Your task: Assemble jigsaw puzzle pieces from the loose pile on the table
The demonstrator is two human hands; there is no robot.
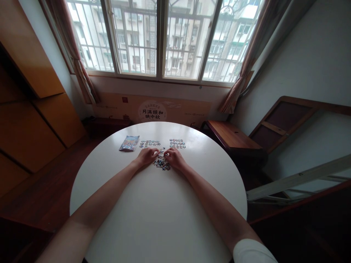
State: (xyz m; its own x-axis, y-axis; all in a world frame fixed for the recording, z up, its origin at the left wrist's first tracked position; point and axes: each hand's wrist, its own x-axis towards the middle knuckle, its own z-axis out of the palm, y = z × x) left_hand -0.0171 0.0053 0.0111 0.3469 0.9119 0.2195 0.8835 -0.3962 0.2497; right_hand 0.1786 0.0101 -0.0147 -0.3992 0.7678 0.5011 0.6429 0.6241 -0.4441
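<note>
Jigsaw puzzle pieces (162, 165) lie in a loose pile on the white round table (161, 208), between and just in front of my hands. At the pile's left edge is my left hand (147, 156), its fingers bent and drawn together; whatever is in them is too small to make out. My right hand (174, 157) reaches in from the other side, thumb and fingers pinched on what looks like a small puzzle piece (166, 155). Beyond the hands, more pieces sit spread in two groups, a left group (150, 143) and a right group (177, 143) in rows.
A blue printed pouch (129, 143) lies on the table left of the pieces. A wooden side table (231, 134) stands past the right rim. A printed cardboard panel (175, 109) is under the barred window, with cabinets (30, 128) at the left.
</note>
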